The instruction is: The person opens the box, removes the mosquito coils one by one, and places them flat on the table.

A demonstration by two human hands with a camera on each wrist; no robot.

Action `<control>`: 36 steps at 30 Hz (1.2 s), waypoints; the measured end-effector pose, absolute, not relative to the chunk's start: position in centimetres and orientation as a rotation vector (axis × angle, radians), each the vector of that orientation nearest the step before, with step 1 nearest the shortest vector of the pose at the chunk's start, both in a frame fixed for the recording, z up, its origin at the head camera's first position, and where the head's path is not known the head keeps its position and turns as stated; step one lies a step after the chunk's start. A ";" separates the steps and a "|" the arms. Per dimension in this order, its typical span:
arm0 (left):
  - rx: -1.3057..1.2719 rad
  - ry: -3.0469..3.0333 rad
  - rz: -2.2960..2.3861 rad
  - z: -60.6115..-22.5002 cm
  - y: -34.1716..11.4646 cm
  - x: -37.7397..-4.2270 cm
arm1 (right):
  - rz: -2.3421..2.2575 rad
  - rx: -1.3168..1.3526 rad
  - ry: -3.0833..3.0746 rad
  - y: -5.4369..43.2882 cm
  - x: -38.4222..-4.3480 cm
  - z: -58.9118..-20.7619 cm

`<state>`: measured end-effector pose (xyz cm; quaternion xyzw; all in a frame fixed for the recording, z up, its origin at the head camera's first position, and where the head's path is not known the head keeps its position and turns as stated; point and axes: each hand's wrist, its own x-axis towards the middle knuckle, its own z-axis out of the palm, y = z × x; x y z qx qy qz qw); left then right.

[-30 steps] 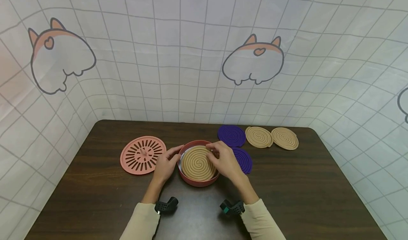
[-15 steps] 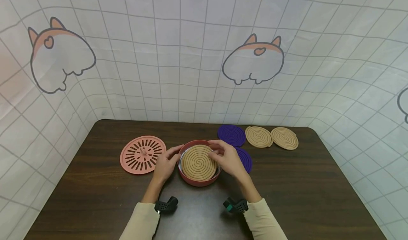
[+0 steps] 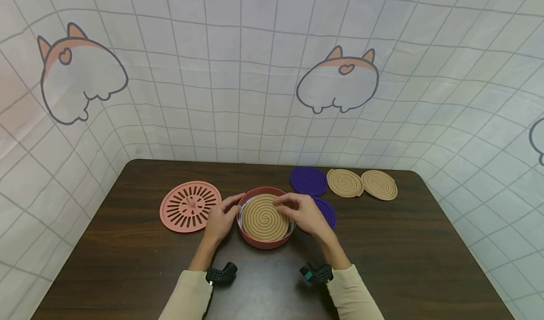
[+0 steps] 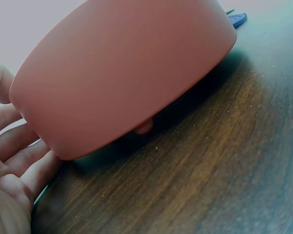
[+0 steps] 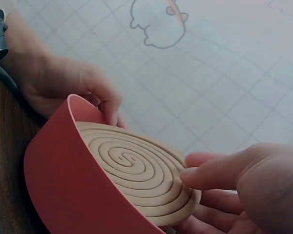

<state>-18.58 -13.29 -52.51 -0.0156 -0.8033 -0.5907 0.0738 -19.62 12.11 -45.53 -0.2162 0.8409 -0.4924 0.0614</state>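
Because the tan coil looks thin and brittle, I think it could crack if I squeezed its edge too hard with my right hand, or levered it against the side of the red bowl. It might also drop or jam at a slant if my pinch slipped, since I have it by one side only. My thumb is on its top face at the edge, with other fingers at and below that edge. My left hand pinches the bowl's wall, thumb at the rim and fingers along the outside; were that hold to loosen, I suspect the bowl could shift on the table.

The coil sits within the bowl's mouth, between my two hands. It is a flat, round disc, matte and sandy, with narrow dark grooves winding tightly into an S-shaped twist at the centre. I see no break on the face in view; whether its underside touches the bottom, I cannot tell.
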 end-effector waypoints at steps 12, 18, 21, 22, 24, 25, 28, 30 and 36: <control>-0.059 -2.401 -1.759 -52.5 -13.3 -18.6 | -1.480 -0.799 2.392 13.1 -20.0 -45.3; -0.061 -2.400 -1.760 -52.4 -13.3 -18.6 | -1.463 -0.820 2.385 13.2 -20.1 -45.3; -0.063 -2.401 -1.761 -52.5 -13.3 -18.6 | -1.464 -0.808 2.386 13.3 -20.0 -45.3; -0.065 -2.401 -1.761 -52.5 -13.2 -18.6 | -1.464 -0.803 2.386 13.3 -20.0 -45.3; -0.065 -2.402 -1.762 -52.6 -13.2 -18.7 | -1.466 -0.791 2.387 13.3 -20.0 -45.4; -0.065 -2.402 -1.762 -52.5 -13.2 -18.7 | -1.467 -0.786 2.388 13.3 -20.0 -45.4; -0.059 -2.403 -1.755 -52.5 -13.3 -18.7 | -1.475 -0.771 2.386 13.3 -20.0 -45.4; -0.056 -2.407 -1.743 -52.5 -13.3 -18.7 | -1.480 -0.761 2.390 13.3 -20.0 -45.4; -0.061 -2.409 -1.747 -52.4 -13.3 -18.5 | -1.499 -0.750 2.398 13.4 -19.9 -45.3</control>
